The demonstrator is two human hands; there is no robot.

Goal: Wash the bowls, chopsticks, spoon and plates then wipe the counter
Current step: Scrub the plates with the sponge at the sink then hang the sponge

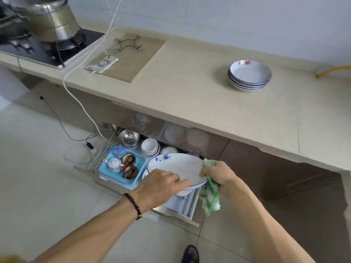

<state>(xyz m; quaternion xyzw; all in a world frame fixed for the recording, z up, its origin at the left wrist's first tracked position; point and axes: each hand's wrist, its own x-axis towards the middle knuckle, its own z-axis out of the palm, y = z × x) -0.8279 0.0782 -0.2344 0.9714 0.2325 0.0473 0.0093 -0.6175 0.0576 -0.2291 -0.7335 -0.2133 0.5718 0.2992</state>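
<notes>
— What's the room like?
— Pale tiled floor [47,130], plain whitish wall [228,16], a long beige counter [190,95] along it.
— And to the left?
— A black gas hob [47,52] set into the counter, brown cabinet fronts [256,168] below.

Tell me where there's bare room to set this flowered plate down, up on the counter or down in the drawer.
The counter is bare between the wooden board and the plate stack, and along its front edge. The drawer is crowded: blue tray, steel bowl and white bowls fill its left and back.
</notes>
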